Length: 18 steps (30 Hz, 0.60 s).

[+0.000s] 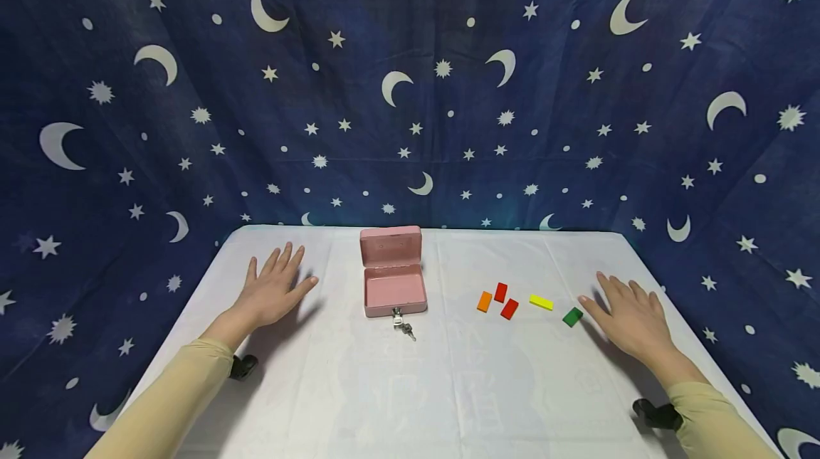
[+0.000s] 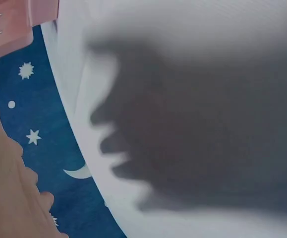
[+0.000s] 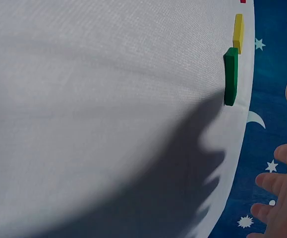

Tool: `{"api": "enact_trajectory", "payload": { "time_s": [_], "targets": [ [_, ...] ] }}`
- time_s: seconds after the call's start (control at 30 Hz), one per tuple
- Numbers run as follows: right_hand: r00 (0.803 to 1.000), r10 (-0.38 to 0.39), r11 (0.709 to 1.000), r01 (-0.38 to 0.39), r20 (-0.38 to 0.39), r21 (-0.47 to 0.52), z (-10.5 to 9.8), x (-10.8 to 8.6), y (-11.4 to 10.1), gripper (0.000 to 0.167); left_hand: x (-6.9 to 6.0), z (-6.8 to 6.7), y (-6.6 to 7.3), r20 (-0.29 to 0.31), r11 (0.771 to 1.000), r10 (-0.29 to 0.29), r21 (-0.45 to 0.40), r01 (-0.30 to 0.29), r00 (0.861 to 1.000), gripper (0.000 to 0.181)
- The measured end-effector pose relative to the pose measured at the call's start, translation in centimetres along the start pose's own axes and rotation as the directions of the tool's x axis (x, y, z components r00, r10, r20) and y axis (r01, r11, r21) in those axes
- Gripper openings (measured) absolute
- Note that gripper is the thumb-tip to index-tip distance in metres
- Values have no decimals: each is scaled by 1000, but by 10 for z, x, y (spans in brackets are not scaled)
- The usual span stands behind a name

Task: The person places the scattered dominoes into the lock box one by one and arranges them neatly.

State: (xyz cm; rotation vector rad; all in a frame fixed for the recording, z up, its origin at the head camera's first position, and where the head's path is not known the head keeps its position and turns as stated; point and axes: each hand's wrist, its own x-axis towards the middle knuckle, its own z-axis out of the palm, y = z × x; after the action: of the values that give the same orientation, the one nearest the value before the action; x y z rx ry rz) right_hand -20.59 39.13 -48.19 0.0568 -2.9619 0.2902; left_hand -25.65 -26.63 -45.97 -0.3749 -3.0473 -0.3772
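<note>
A pink metal box [image 1: 395, 308] stands in the middle of the table with its lid [image 1: 391, 247] raised. At its front hang a small padlock [image 1: 398, 317] and keys [image 1: 408, 330]. To its right lie an orange block [image 1: 484, 302], two red blocks [image 1: 509, 309], a yellow block [image 1: 541, 302] and a green block [image 1: 573, 317]. My left hand [image 1: 272, 292] is over the table left of the box, fingers spread, holding nothing. Over the right side, my right hand [image 1: 631, 317] is spread too, its thumb nearest the green block; the right wrist view shows a gap between them.
A white cloth [image 1: 384, 388] covers the table. Behind and at both sides hangs a dark blue curtain [image 1: 410, 124] with moons and stars. Each wrist carries a black camera mount, one at the left wrist [image 1: 243, 367] and one at the right wrist [image 1: 656, 414].
</note>
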Motion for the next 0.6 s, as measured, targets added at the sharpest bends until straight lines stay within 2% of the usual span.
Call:
{"api": "enact_trajectory", "payload": {
  "time_s": [0.2,0.33,0.47,0.6],
  "targets": [
    [999,-18,1000,19,-42,22,0,-4,0,81,2,-4,9,-1,996,63,-62,-63,998,85],
    [997,-43,998,46,-65,49,0,-6,-3,78,2,-2,15,18,991,111,-78,-110,994,84],
    [996,-61,996,65,-69,57,1,-8,-6,77,2,3,21,28,980,168,-109,-164,985,82],
    [998,-53,997,56,-42,60,2,-10,-10,81,2,7,28,23,958,237,-172,-230,971,81]
  ]
}}
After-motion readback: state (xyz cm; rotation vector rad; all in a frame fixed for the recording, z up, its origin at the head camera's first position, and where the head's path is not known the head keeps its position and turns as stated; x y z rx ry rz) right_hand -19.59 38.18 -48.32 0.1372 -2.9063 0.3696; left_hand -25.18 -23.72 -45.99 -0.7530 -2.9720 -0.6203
